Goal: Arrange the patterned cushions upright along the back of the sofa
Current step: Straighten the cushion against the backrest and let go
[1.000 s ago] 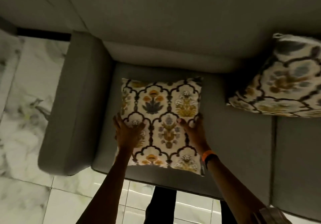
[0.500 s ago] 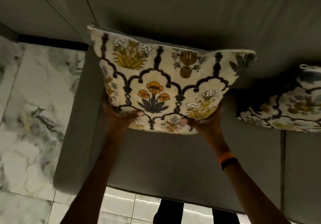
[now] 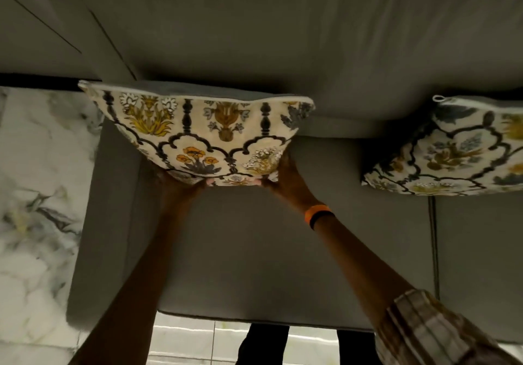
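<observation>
**Cushion held up against sofa back, both hands gripping lower edge**

While both arms are reaching forward over the seat, the left hand [image 3: 181, 186] and right hand [image 3: 285, 175] are clamping the lower edge of the cushion [image 3: 198, 135], one at each bottom corner. Thumbs are lying on the patterned front; the fingers are hiding behind the fabric. The cushion is standing nearly upright, its top seam leaning toward the backrest [image 3: 311, 39] at the left end of the sofa [image 3: 254, 251], just beside the armrest [image 3: 107, 223]. Whether its bottom edge is touching the seat I cannot tell.

A second cushion [image 3: 452, 152] is leaning against the backrest to the right, well apart from the first, its lower edge resting on the seat.

An orange-and-black band [image 3: 319, 214] is sitting on the right wrist, and a plaid sleeve [image 3: 430, 330] is covering the right upper arm. Marble floor [image 3: 36, 195] is showing to the left of the armrest.
</observation>
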Motion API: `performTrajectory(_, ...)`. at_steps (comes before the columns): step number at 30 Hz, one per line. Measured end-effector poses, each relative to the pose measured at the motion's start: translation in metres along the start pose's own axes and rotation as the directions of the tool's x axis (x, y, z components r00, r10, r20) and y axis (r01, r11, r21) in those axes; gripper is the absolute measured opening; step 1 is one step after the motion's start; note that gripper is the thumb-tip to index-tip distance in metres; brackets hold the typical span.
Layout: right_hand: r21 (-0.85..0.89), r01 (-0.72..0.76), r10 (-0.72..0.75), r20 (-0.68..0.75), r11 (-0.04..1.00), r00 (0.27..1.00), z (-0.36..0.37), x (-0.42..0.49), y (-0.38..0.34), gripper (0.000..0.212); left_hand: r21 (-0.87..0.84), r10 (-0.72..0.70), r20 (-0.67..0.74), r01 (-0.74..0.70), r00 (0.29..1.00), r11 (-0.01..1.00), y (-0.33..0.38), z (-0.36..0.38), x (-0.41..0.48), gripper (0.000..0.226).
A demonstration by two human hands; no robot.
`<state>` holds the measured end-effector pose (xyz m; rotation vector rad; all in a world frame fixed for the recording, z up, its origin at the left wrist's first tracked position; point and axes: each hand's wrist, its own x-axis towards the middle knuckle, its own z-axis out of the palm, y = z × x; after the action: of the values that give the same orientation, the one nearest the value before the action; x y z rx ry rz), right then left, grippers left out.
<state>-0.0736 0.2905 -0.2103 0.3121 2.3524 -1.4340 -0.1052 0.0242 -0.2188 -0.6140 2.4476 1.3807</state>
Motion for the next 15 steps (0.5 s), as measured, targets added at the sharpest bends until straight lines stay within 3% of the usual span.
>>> performTrajectory(4, -0.129, -0.036, 0.048, 0.097, 0.991, 0.994, -0.040, -0.014, 0.018, 0.108, 0.199, -0.205, 0.165, 0.171, 0.965, 0.965, -0.008, 0.048, -0.063, 0.139)
performTrajectory(8, -0.150, -0.159, 0.184, 0.178, 0.976, 0.967, -0.081, -0.081, 0.060, 0.103, 0.396, -0.151, 0.497, -0.069, 0.855, 0.916, -0.035, 0.121, -0.129, 0.126)
performTrajectory(10, -0.158, -0.202, 0.229, 0.177, 0.967, 0.957, -0.113, -0.120, 0.096, 0.100, 0.411, -0.122, 0.596, -0.171, 0.794, 0.895, -0.022, 0.163, -0.163, 0.120)
performTrajectory(13, -0.116, -0.332, 0.336, 0.017, 0.936, 0.942, -0.177, -0.163, 0.151, 0.093, 0.320, -0.025, 0.663, -0.254, 0.748, 0.912, 0.037, 0.218, -0.204, 0.112)
performTrajectory(15, -0.056, -0.400, 0.384, -0.193, 0.915, 0.903, -0.227, -0.184, 0.186, 0.088, 0.253, 0.038, 0.672, -0.278, 0.739, 0.927, 0.068, 0.260, -0.214, 0.109)
